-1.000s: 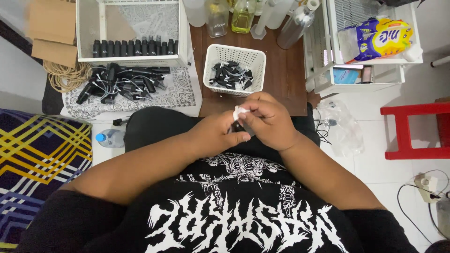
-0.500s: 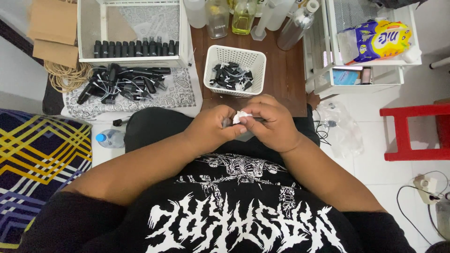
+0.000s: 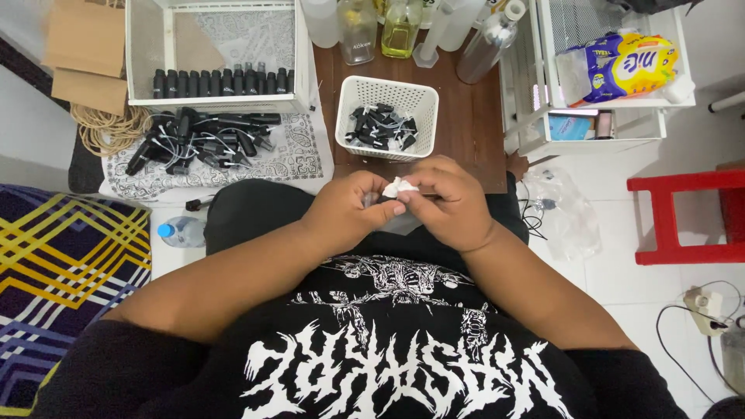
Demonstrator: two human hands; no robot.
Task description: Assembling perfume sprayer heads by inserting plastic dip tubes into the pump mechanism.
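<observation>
My left hand (image 3: 348, 209) and my right hand (image 3: 452, 199) meet above my lap, both pinching a small crumpled white piece (image 3: 399, 187) between the fingertips. A dark small object seems pressed under the white piece, mostly hidden by my fingers. Just beyond my hands stands a white slotted basket (image 3: 420, 98) with several small black spray caps inside, on a brown wooden table (image 3: 471, 116).
A pile of black spray bottles (image 3: 198, 140) lies on a patterned cloth at left, under a white crate (image 3: 140, 54) holding a row of black bottles. Clear bottles (image 3: 357, 27) stand at the table's back. White shelf with snack packet (image 3: 625, 66) right; red stool (image 3: 687, 213); water bottle (image 3: 180, 231).
My hands have shifted slightly left and lower, still working the white piece between the fingertips. Nothing else has moved.
</observation>
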